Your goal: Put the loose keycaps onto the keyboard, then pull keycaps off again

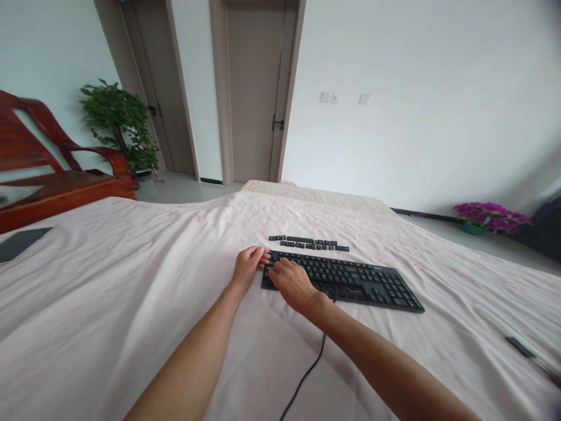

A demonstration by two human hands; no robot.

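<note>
A black keyboard (372, 283) lies on the pale bedspread, slanting slightly down to the right. Its near row shows bare spots without keycaps. At its upper left corner my left hand (250, 262) is closed on the edge, fingertips on the frame. Over the left part of the keys my right hand (293, 282) bends down with fingers drawn together; whatever lies under its fingertips is hidden. Just beyond the keyboard, loose black keycaps (302, 245) sit in two rows, with a long space bar keycap (300, 240) among them.
A black cable (309, 371) runs from the keyboard toward me. On the bedspread (131, 292) lie a dark flat object (21, 242) at far left and a thin, dark-handled tool (520, 347) at right. Beyond stand a wooden bench (65, 187), a green plant (116, 120) and purple flowers (491, 216).
</note>
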